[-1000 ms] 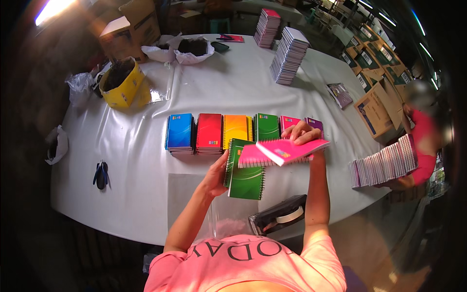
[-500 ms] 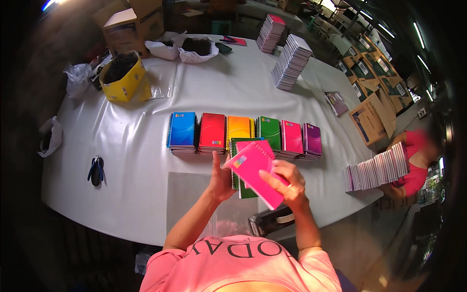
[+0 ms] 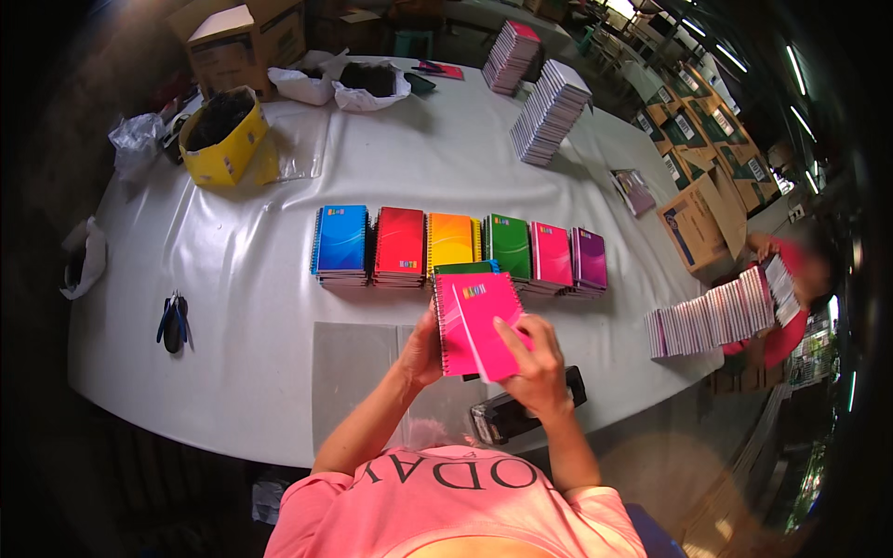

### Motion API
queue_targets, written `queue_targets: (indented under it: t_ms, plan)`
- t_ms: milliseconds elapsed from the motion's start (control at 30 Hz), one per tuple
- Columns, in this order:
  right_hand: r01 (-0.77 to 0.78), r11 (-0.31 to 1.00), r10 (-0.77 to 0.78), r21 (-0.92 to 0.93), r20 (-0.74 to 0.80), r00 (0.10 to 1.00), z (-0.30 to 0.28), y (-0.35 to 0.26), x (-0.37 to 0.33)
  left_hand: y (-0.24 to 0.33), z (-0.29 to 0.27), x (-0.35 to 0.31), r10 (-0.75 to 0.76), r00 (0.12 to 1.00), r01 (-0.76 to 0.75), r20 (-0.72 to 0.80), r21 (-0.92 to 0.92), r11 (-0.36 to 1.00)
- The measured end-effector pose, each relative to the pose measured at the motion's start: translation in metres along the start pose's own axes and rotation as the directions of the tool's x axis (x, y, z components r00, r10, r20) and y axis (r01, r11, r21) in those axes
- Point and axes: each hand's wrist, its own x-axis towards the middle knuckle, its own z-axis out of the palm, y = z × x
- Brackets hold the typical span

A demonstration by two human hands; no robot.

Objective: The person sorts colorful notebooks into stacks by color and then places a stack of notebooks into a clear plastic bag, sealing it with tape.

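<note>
My left hand is closed around the left edge of a small bundle of spiral notebooks, its fingers mostly hidden underneath. Pink notebooks lie on top of the bundle, and a blue-green cover peeks out beyond them. My right hand grips the upper pink notebook at its right side, fingers across the cover. Just past the bundle runs a row of notebook piles: blue, red, orange, green, pink and purple.
Pliers lie at left on the white-covered table. A clear plastic sheet and a black tool are near me. Tall notebook stacks stand far off; a yellow container is far left. A co-worker handles notebooks at right.
The upper pink notebook has turned from a slant to nearly square with the bundle, its spiral now toward my left hand. The co-worker's arms have shifted around the notebooks at right.
</note>
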Motion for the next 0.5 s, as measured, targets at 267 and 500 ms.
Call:
queue_targets:
  t_ms: [267,500]
  plan:
    - [-0.111,0.961,-0.018,0.252,0.459,0.888,-0.031,0.099,0.014,0.000,-0.004,-0.006,-0.128,0.914,0.169,-0.386,0.075,0.983]
    - [-0.393,0.841,0.531,-0.372,0.424,0.734,-0.013,0.241,0.014,0.002,-0.007,-0.008,-0.126,0.913,0.197,-0.387,0.148,0.969]
